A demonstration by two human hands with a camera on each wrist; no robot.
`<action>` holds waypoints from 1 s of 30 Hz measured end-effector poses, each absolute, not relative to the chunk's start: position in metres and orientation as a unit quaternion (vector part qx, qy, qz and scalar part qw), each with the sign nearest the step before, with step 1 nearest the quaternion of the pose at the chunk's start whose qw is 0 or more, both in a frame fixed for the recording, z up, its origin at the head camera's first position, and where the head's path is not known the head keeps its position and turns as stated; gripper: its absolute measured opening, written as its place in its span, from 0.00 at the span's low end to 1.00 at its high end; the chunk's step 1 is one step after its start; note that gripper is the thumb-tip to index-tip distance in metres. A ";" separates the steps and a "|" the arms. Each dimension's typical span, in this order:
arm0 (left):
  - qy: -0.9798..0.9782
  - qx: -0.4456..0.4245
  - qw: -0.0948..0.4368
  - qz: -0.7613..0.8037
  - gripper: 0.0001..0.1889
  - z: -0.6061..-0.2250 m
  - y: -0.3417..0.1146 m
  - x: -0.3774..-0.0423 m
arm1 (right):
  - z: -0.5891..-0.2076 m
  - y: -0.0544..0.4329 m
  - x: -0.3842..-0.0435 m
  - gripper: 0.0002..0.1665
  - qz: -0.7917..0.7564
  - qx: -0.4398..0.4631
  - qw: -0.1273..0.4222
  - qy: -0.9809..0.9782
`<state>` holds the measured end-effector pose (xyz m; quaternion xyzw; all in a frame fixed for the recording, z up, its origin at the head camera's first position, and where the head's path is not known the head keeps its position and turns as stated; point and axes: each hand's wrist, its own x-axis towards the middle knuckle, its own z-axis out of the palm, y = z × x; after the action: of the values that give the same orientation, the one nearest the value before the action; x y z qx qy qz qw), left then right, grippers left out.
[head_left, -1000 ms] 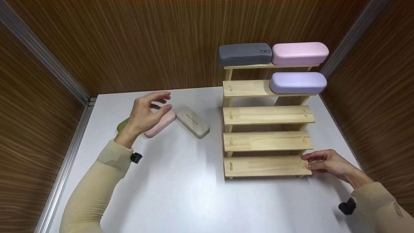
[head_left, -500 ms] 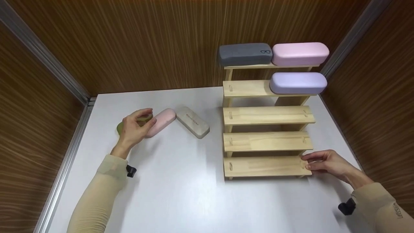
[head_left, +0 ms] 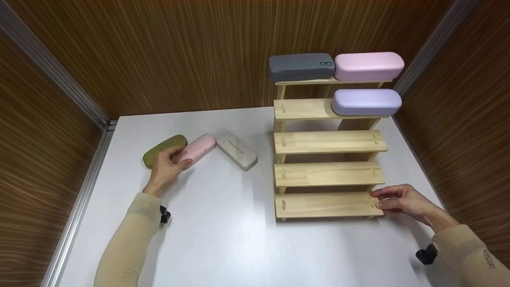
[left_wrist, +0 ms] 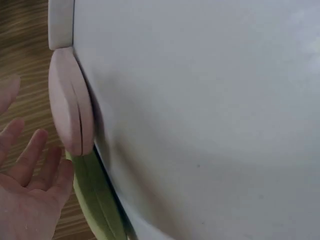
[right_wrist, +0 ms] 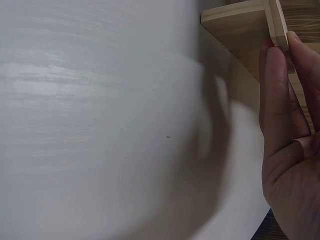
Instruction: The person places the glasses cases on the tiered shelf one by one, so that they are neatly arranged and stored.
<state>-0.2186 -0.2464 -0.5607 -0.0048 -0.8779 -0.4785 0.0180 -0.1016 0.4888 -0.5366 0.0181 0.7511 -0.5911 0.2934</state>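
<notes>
In the head view my left hand point(head_left: 164, 169) is over the near end of a light pink glasses case point(head_left: 201, 146), thumb and fingers spread to either side of it. The left wrist view shows that hand's fingers loosely extended beside the pink case. A green glasses case point(head_left: 161, 150) lies just left of it, partly behind the hand, and a beige one point(head_left: 238, 151) with small lettering touches its far end. My right hand point(head_left: 412, 204) pinches the right end of the lowest step of a stepped wooden rack point(head_left: 326, 205), thumb against fingers on the board's edge point(right_wrist: 276, 25).
On the rack's top step sit a dark grey glasses case point(head_left: 301, 67) and a glossy pink one point(head_left: 369, 65). A lilac case point(head_left: 366, 102) sits on the right of the second step. Wood-grain panels point(head_left: 191, 56) enclose the white table point(head_left: 223, 243).
My left hand has come back toward me and down, from above the cases to the near end of the light pink one. My right hand has kept its hold on the rack.
</notes>
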 end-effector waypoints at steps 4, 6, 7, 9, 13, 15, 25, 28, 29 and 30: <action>-0.885 0.003 0.014 -0.465 0.29 -0.566 -0.246 -0.221 | -0.537 0.489 -0.102 0.22 -0.589 0.017 0.292 0.753; -0.888 0.002 0.020 -0.459 0.29 -0.568 -0.246 -0.223 | -0.537 0.489 -0.102 0.22 -0.590 0.015 0.291 0.753; -0.889 0.003 0.021 -0.457 0.29 -0.569 -0.246 -0.224 | -0.537 0.488 -0.102 0.22 -0.591 0.014 0.291 0.753; -0.891 0.004 0.019 -0.453 0.29 -0.571 -0.247 -0.224 | -0.538 0.489 -0.102 0.22 -0.593 0.013 0.291 0.751; -0.896 0.009 0.008 -0.444 0.30 -0.574 -0.248 -0.224 | -0.539 0.488 -0.102 0.22 -0.595 0.015 0.292 0.749; -0.894 0.013 -0.004 -0.448 0.31 -0.575 -0.250 -0.224 | -0.539 0.489 -0.102 0.22 -0.598 0.011 0.292 0.746; -0.894 0.029 -0.003 -0.448 0.33 -0.579 -0.249 -0.225 | -0.539 0.490 -0.100 0.23 -0.612 0.000 0.293 0.734; -0.895 0.030 0.002 -0.446 0.32 -0.581 -0.249 -0.226 | -0.539 0.490 -0.100 0.23 -0.612 0.000 0.289 0.736; -0.895 0.029 0.005 -0.445 0.32 -0.582 -0.249 -0.226 | -0.539 0.490 -0.100 0.23 -0.612 0.000 0.288 0.737; -0.896 0.029 0.008 -0.443 0.32 -0.583 -0.249 -0.226 | -0.540 0.490 -0.100 0.23 -0.611 0.000 0.287 0.737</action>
<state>-0.2264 -0.2485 -0.5829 0.0289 -0.8958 -0.4434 0.0080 -0.1003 0.4898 -0.5396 -0.0003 0.7373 -0.6115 0.2872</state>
